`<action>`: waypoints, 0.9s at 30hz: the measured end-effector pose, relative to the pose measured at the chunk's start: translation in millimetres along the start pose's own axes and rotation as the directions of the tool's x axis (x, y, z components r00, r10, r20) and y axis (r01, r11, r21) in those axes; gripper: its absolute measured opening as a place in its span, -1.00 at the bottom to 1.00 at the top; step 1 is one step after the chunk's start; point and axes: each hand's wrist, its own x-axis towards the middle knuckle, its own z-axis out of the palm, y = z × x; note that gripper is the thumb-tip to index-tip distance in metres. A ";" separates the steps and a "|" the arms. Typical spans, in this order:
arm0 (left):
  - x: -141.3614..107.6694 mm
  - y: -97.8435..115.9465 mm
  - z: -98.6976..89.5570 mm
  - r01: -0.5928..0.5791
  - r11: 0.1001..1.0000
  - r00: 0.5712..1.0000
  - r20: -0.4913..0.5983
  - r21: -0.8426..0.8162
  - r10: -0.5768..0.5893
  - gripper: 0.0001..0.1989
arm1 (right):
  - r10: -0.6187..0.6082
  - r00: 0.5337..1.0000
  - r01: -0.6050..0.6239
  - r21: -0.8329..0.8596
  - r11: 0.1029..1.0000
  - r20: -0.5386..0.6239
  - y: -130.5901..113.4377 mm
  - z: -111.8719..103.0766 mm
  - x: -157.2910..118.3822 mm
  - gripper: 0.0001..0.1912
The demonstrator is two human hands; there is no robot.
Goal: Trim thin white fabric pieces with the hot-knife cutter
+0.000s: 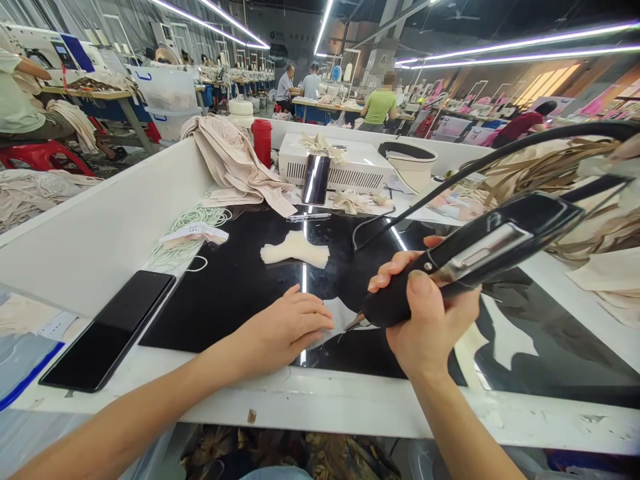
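My right hand (pixel 430 313) is wrapped round a black corded hand tool (pixel 465 260) with a silver lever and a narrow metal tip. The tip meets a small white fabric piece (pixel 340 313) on the glossy black board (pixel 215 300). My left hand (pixel 285 327) rests with its fingers stretched out over the left side of that piece, partly covering it. Beyond it on the board sits a cream, curved foam-like piece (pixel 296 250). More pale cut pieces (pixel 507 333) lie to the right of my right wrist.
A large black phone (pixel 110 330) lies at the left, near green cord (pixel 200 217). Behind the board stand a smaller phone (pixel 316 180), a vented white box (pixel 335 167), a red cup (pixel 261 141) and beige fabric (pixel 235 160). The tool's cable (pixel 450 180) arches over the right side.
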 end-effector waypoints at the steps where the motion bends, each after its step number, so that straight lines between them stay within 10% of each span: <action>1: -0.1 -1.4 0.3 0.001 1.000 1.000 0.018 -0.010 -0.001 -0.74 | -0.003 1.000 0.003 -0.006 1.000 0.005 0.0 0.2 0.3 -0.62; 27: 1.5 1.4 -6.0 -0.017 0.999 0.996 0.088 -0.028 0.020 -0.68 | 0.066 0.998 -0.067 0.074 0.995 0.020 -9.6 22.0 -22.1 -0.58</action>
